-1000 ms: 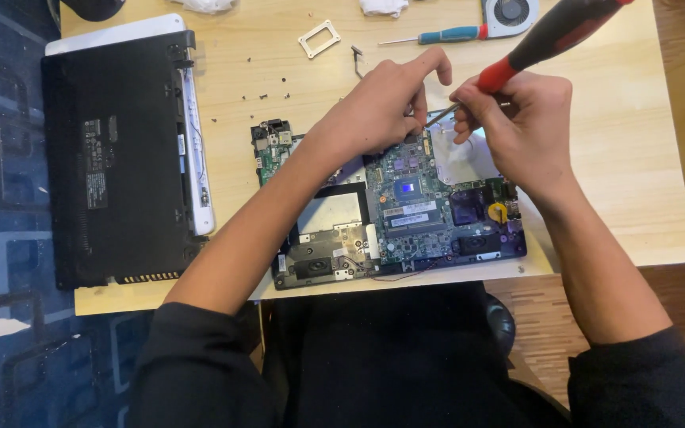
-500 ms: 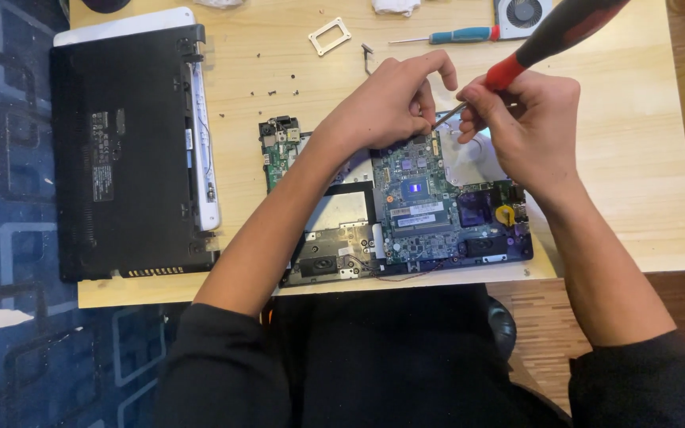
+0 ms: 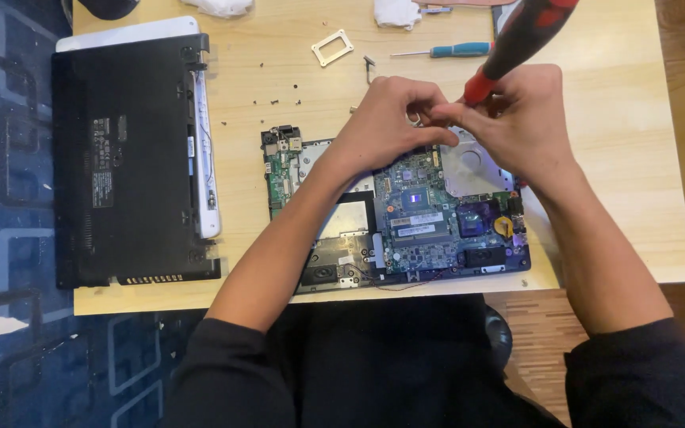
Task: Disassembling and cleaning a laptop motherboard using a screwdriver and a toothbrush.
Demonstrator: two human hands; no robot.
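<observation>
Hands have closed up since a moment ago: left hand (image 3: 386, 119) now touches right hand (image 3: 517, 119), which grips the red-black screwdriver (image 3: 521, 40), angled toward the table's far-right corner, tip probably over the motherboard (image 3: 430, 222), near edge.

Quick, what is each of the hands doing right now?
Left hand: fingers pinched at the screwdriver's tip; what they hold cannot be told.
Right hand: closed around the red-and-black screwdriver.

The counter (image 3: 279, 63) is pale wood, smooth with a soft sheen. The laptop shell (image 3: 128, 158) is matt black plastic. The board (image 3: 430, 222) shows dull green laminate beside a shiny metal plate (image 3: 469, 162). The screwdriver (image 3: 521, 36) has a glossy red-and-black handle. The rug (image 3: 9, 277) is blue woven cloth.
</observation>
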